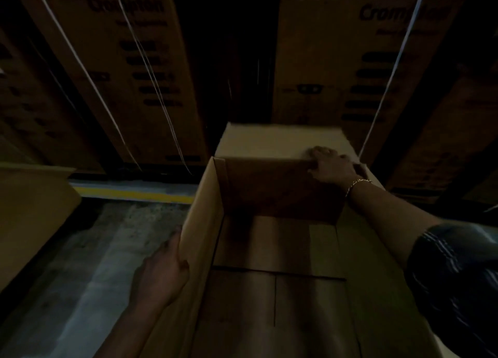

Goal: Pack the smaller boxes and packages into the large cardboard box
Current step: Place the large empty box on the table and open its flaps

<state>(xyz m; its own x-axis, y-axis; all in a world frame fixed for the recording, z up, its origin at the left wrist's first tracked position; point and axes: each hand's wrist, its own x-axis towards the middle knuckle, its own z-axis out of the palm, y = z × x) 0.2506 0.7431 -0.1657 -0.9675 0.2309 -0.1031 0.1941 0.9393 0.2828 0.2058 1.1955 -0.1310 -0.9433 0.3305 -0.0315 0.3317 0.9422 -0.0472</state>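
A large open cardboard box (204, 209) stands in front of me in dim light, its inside bare down to the bottom flaps. My left hand (161, 271) grips the box's left side flap from outside, thumb over the edge. My right hand (334, 166), with a gold bracelet at the wrist, holds the far flap near its right corner, fingers curled over the fold. The far flap (269, 142) is bent outward and away from me. No smaller boxes or packages show inside.
Tall strapped cartons (129, 74) with dark print stand close behind the box, another carton (336, 61) at the right. A further cardboard box (32, 209) is at the left. Grey concrete floor (94, 249) with a yellow line (134, 193) lies left of the box.
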